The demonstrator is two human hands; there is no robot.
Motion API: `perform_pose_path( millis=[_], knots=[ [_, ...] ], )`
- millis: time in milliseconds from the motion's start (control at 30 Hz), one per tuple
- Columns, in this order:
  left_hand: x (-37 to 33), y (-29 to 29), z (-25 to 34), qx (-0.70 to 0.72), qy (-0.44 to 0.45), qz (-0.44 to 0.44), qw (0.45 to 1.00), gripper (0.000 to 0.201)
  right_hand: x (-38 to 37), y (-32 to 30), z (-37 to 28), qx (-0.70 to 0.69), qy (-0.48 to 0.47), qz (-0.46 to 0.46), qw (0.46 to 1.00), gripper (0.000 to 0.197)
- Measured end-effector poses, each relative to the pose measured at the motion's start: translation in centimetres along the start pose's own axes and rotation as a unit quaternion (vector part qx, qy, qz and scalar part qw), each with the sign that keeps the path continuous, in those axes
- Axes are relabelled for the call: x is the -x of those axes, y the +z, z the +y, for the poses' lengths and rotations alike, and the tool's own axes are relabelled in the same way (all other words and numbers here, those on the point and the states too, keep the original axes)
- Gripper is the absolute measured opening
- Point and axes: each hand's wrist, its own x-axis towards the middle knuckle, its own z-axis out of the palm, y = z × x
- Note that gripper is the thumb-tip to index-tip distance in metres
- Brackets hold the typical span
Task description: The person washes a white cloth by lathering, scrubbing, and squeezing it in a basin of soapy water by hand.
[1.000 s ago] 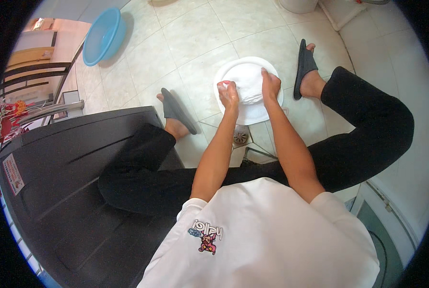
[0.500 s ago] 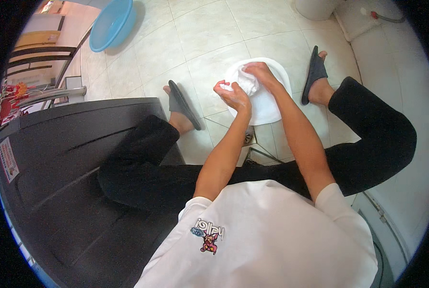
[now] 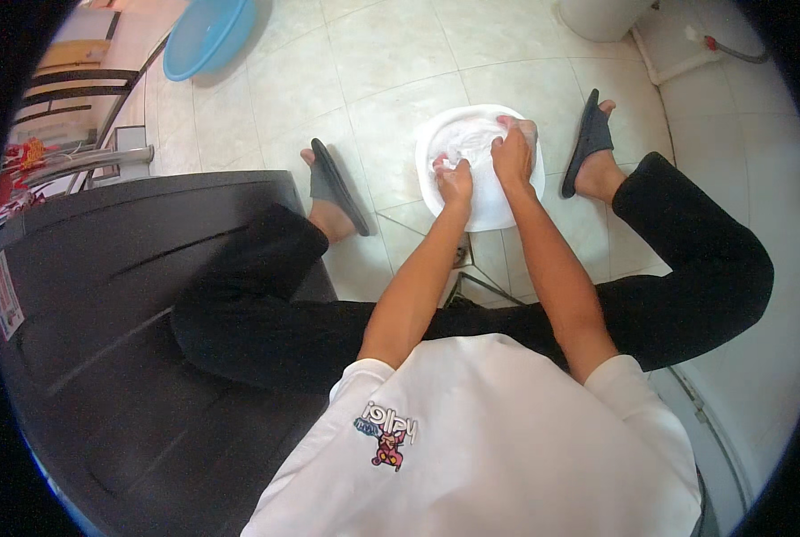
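On the tiled floor between my feet stands a white basin. A wet-looking white cloth spreads across its far part. My left hand is inside the basin's left side, its fingers curled and closed on the cloth. At the right, my right hand grips the cloth too, thumb toward the middle. The cloth stretches between the two hands. The white of the cloth blends into the basin, so its edges are hard to make out.
A light-blue basin stands at the far left. A dark panelled surface fills the left side. My slippered feet flank the white basin. A white cylindrical object and a hose are at the far right.
Both hands have come down into the basin and moved apart. The cloth, bunched up between them before, is now spread out across the basin.
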Motion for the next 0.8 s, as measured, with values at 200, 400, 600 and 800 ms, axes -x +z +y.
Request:
perform_pose_path(
  millis=[200,400,600,800],
  knots=[
    [-4.2,0.3,-6.0,0.184,-0.14,-0.111,0.967,0.054,2.2,2.3,0.0,-0.004,-0.058,-0.08,0.995,0.038],
    [-1.2,-0.4,-3.8,0.305,-0.314,-0.2,0.877,0.049,3.8,4.2,4.0,-0.025,0.009,-0.169,0.985,0.04],
    [-0.7,-1.8,-0.6,0.354,-0.35,-0.359,0.79,0.049,3.5,5.3,5.5,0.029,0.038,-0.183,0.982,0.031],
    [-0.7,-3.2,1.0,0.438,-0.358,-0.362,0.741,0.062,2.7,4.3,1.8,-0.031,0.03,-0.225,0.973,0.05]
  ],
)
